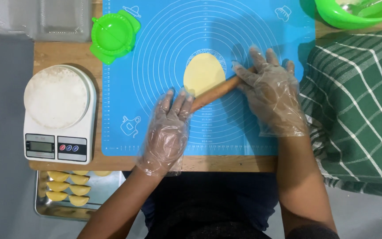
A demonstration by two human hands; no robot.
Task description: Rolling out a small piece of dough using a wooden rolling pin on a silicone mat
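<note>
Plastic-gloved, the left hand (166,132) and right hand (273,95) lie flat, fingers spread, pressing each end of a wooden rolling pin (215,91) between them, atop yellow dough (203,72) on a blue mat (164,53).

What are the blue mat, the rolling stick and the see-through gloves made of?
The blue mat looks like soft silicone: matte, flat, printed with rings. The rolling stick seems to be wood, brown and smooth. The gloves on the left hand and right hand look like thin clear plastic, crinkled and shiny.
</note>
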